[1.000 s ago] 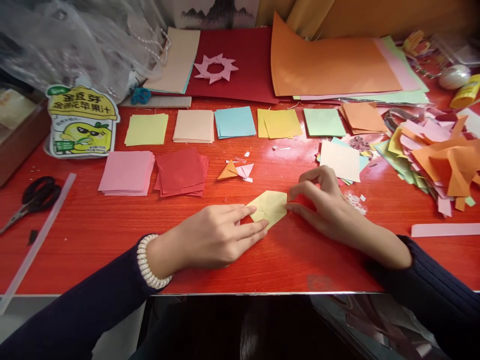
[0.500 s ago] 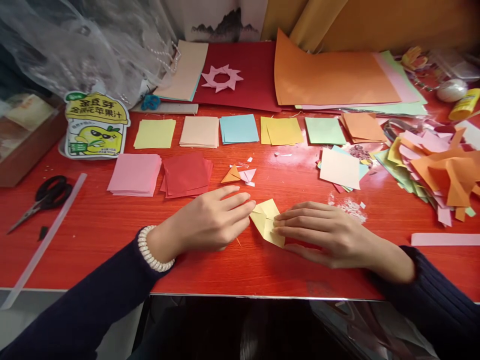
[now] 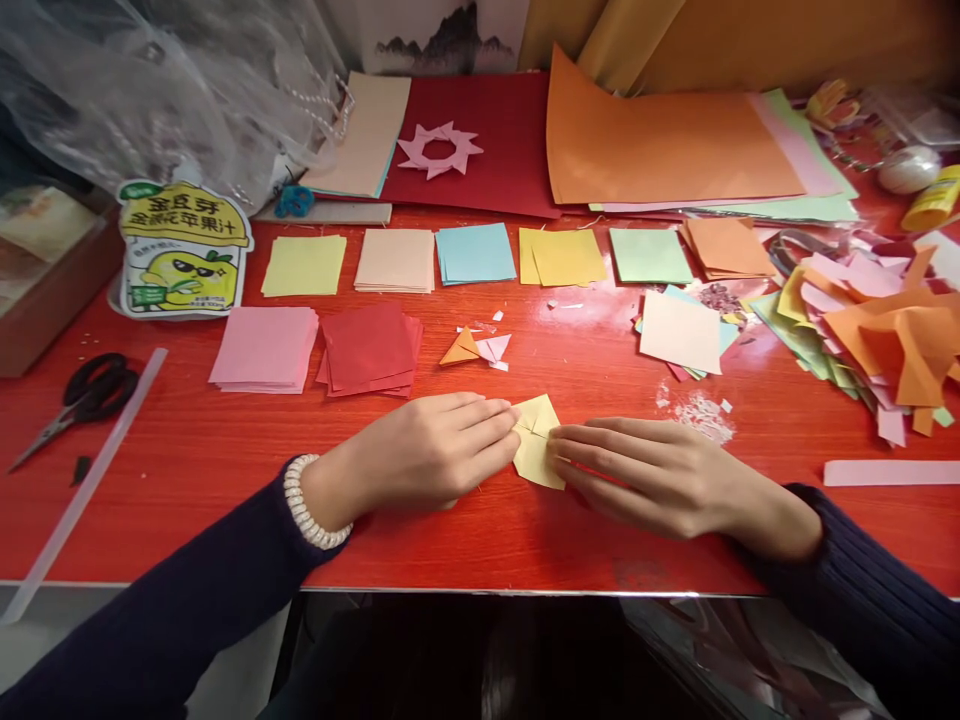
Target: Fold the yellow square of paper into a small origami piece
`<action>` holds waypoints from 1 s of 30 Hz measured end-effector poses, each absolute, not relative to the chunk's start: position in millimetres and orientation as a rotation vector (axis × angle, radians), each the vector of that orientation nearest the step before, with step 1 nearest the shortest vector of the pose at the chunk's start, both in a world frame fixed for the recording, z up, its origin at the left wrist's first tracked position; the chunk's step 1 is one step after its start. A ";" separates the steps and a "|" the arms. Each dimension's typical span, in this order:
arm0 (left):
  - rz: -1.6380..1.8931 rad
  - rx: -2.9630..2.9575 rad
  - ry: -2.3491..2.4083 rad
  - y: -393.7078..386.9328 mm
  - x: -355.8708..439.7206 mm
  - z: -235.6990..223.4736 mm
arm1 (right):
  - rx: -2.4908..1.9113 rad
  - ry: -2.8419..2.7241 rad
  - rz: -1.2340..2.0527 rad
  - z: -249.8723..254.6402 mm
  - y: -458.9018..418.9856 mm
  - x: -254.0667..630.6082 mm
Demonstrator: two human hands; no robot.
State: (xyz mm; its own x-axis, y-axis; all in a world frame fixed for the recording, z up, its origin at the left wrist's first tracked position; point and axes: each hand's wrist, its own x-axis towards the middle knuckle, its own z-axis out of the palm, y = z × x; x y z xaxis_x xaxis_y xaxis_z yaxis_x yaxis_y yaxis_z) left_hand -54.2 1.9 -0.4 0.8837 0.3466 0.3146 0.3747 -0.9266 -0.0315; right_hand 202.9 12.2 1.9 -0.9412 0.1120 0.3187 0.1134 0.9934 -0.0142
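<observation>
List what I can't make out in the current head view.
All in the head view:
- Folded yellow paper: left tip covered by the left hand, right side by the right hand.
- Pink strip: cut off by right edge.
- White scraps: too small to count.

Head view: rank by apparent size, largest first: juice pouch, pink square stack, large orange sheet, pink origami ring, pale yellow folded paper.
1. Large orange sheet
2. Juice pouch
3. Pink square stack
Unranked: pink origami ring, pale yellow folded paper. Fingers partly cover the paper, which is nearer the camera.
</observation>
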 end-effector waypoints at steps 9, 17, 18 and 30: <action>-0.512 -3.029 -0.600 1.4 -52.6 -1.3 | -0.624 -2.650 0.458 4.2 8.7 186.9; -0.544 -3.038 -0.608 -2.8 -51.9 2.4 | -0.963 -2.498 0.657 -4.0 -0.2 175.7; -0.533 -3.036 -0.603 -3.3 -52.0 3.4 | -0.972 -2.495 0.640 -4.2 -0.3 174.8; -0.387 -2.960 -0.493 -4.6 -52.5 7.7 | -1.085 -2.476 0.600 -8.8 -3.1 170.0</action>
